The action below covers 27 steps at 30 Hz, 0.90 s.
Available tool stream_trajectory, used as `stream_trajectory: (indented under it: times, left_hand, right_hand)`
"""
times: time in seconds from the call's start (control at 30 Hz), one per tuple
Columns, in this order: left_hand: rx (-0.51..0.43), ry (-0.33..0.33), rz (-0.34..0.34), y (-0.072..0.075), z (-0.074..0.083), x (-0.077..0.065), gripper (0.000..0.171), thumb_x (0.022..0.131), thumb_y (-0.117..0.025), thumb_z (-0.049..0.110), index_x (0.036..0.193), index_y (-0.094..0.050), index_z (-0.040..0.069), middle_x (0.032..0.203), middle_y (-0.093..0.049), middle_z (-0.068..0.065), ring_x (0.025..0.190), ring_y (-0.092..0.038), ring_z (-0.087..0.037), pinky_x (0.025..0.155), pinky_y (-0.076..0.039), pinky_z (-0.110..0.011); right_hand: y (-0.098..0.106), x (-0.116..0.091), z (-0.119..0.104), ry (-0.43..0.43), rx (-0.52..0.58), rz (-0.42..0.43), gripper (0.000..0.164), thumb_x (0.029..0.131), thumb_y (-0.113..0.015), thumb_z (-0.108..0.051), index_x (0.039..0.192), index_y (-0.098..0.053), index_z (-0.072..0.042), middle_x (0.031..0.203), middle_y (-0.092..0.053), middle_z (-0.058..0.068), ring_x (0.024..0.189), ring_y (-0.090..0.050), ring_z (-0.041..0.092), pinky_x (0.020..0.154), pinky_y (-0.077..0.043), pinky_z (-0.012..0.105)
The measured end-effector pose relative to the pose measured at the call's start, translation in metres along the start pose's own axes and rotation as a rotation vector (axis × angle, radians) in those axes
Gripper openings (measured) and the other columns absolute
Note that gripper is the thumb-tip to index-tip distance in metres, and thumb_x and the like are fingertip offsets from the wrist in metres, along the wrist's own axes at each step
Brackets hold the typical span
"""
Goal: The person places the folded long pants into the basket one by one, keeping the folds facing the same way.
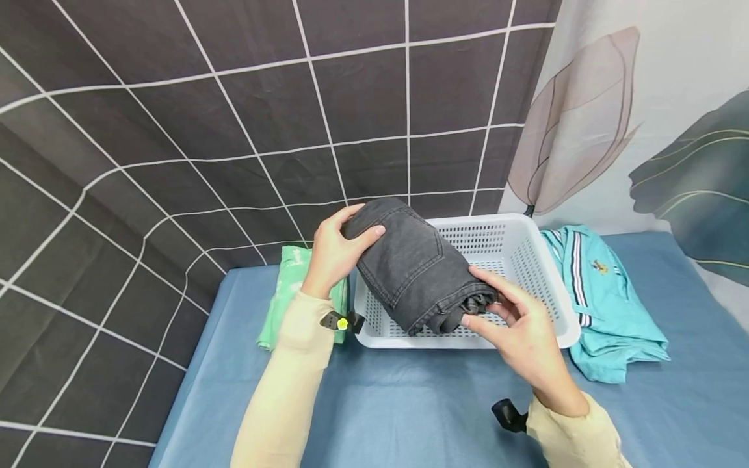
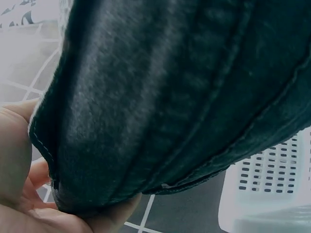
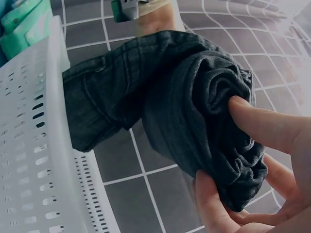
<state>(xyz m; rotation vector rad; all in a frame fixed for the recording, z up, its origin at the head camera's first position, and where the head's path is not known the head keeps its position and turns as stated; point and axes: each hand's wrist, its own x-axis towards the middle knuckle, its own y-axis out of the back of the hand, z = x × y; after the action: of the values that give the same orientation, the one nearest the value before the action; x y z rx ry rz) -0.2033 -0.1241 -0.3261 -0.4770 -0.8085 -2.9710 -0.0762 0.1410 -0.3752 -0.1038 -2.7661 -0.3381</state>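
Note:
A rolled bundle of dark grey denim jeans (image 1: 409,266), with a stitched pocket on top, is held tilted over a white plastic basket (image 1: 564,305). My left hand (image 1: 339,250) grips the bundle's upper left end, its thumb lying on top. At the lower right end my right hand (image 1: 521,325) pinches the rolled edge between thumb and fingers. The right wrist view shows this end of the jeans (image 3: 214,116) as spiralled layers of cloth. Close up in the left wrist view, the denim (image 2: 146,107) hides part of the left fingers.
Folded green cloth (image 1: 287,299) lies left of the basket, partly behind the left arm. A turquoise garment (image 1: 614,305) with a striped band lies to the right. Everything rests on a blue-covered surface (image 1: 404,403), backed by a dark curtain with white grid lines (image 1: 363,91).

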Motion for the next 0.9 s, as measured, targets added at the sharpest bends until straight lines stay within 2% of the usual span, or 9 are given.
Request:
stream_trajectory:
  times: [0.03, 0.1, 0.13, 0.2, 0.3, 0.47, 0.53, 0.77, 0.9]
  left_hand:
    - [0.005, 0.0, -0.002, -0.001, 0.0, 0.0, 0.049, 0.084, -0.08, 0.037, 0.129, -0.069, 0.022, 0.113, -0.071, -0.001, 0.104, -0.064, -0.017, 0.09, -0.05, -0.039]
    - [0.019, -0.002, -0.004, -0.002, 0.001, 0.001, 0.051, 0.084, -0.08, 0.038, 0.131, -0.067, 0.022, 0.117, -0.07, -0.002, 0.107, -0.063, -0.019, 0.092, -0.05, -0.04]
    - [0.03, -0.002, -0.004, -0.003, 0.001, 0.002, 0.051, 0.084, -0.079, 0.038, 0.132, -0.066, 0.023, 0.118, -0.069, -0.002, 0.108, -0.063, -0.019, 0.092, -0.049, -0.04]
    - [0.053, 0.002, -0.004, -0.004, 0.0, 0.004, 0.052, 0.085, -0.079, 0.037, 0.132, -0.065, 0.023, 0.121, -0.068, -0.003, 0.111, -0.062, -0.02, 0.094, -0.049, -0.041]
    - [0.085, 0.006, -0.003, -0.006, 0.0, 0.006, 0.051, 0.085, -0.078, 0.036, 0.132, -0.065, 0.022, 0.125, -0.066, -0.004, 0.114, -0.06, -0.022, 0.096, -0.047, -0.041]
    - [0.129, -0.002, -0.008, -0.008, 0.001, 0.01, 0.049, 0.086, -0.078, 0.035, 0.131, -0.065, 0.022, 0.127, -0.063, -0.005, 0.121, -0.056, -0.023, 0.102, -0.043, -0.042]
    - [0.138, 0.0, -0.013, -0.009, 0.002, 0.011, 0.048, 0.086, -0.078, 0.034, 0.131, -0.066, 0.023, 0.128, -0.062, -0.005, 0.123, -0.055, -0.024, 0.104, -0.042, -0.042]
    - [0.141, 0.021, -0.056, -0.013, 0.002, 0.013, 0.05, 0.087, -0.075, 0.033, 0.134, -0.063, 0.023, 0.132, -0.062, -0.004, 0.125, -0.055, -0.024, 0.104, -0.043, -0.042]
    - [0.159, 0.029, -0.087, -0.015, 0.001, 0.016, 0.052, 0.085, -0.072, 0.03, 0.135, -0.061, 0.022, 0.133, -0.06, -0.006, 0.122, -0.054, -0.025, 0.103, -0.043, -0.043]
  right_hand:
    - [-0.001, 0.0, 0.0, -0.004, -0.004, -0.002, 0.067, 0.074, -0.085, 0.007, 0.136, -0.065, -0.01, 0.123, -0.062, 0.003, 0.1, -0.056, 0.006, 0.087, -0.05, 0.013]
    - [-0.002, -0.001, 0.001, -0.012, 0.004, -0.013, 0.067, 0.075, -0.085, 0.007, 0.136, -0.064, -0.011, 0.117, -0.059, 0.001, 0.087, -0.053, 0.006, 0.082, -0.051, 0.013]
    - [-0.003, -0.001, 0.001, -0.017, 0.001, -0.018, 0.067, 0.075, -0.085, 0.005, 0.136, -0.065, -0.012, 0.106, -0.057, 0.001, 0.077, -0.049, 0.005, 0.077, -0.051, 0.013]
    - [-0.005, -0.002, 0.002, -0.03, 0.012, -0.03, 0.067, 0.075, -0.086, 0.004, 0.136, -0.065, -0.013, 0.096, -0.048, 0.002, 0.063, -0.04, 0.004, 0.069, -0.051, 0.014]
    - [-0.008, -0.002, 0.001, -0.061, 0.052, -0.049, 0.067, 0.075, -0.086, 0.004, 0.136, -0.064, -0.013, 0.097, -0.046, 0.005, 0.055, -0.031, 0.002, 0.061, -0.048, 0.015]
    - [-0.011, -0.002, 0.001, -0.094, 0.076, -0.053, 0.067, 0.074, -0.086, 0.005, 0.136, -0.064, -0.012, 0.125, -0.054, 0.005, 0.055, -0.047, 0.002, 0.067, -0.055, 0.017]
    - [-0.012, -0.002, 0.0, -0.106, 0.068, -0.048, 0.067, 0.074, -0.087, 0.003, 0.136, -0.064, -0.012, 0.127, -0.056, 0.006, 0.058, -0.056, 0.004, 0.07, -0.057, 0.019]
    - [-0.014, -0.001, 0.002, -0.163, 0.091, -0.054, 0.067, 0.074, -0.087, 0.002, 0.135, -0.064, -0.015, 0.116, -0.058, 0.009, 0.05, -0.046, 0.003, 0.064, -0.056, 0.021]
    - [-0.017, -0.001, 0.003, -0.202, 0.095, -0.064, 0.068, 0.073, -0.088, 0.002, 0.134, -0.063, -0.014, 0.12, -0.054, 0.012, 0.054, -0.053, 0.005, 0.06, -0.056, 0.022]
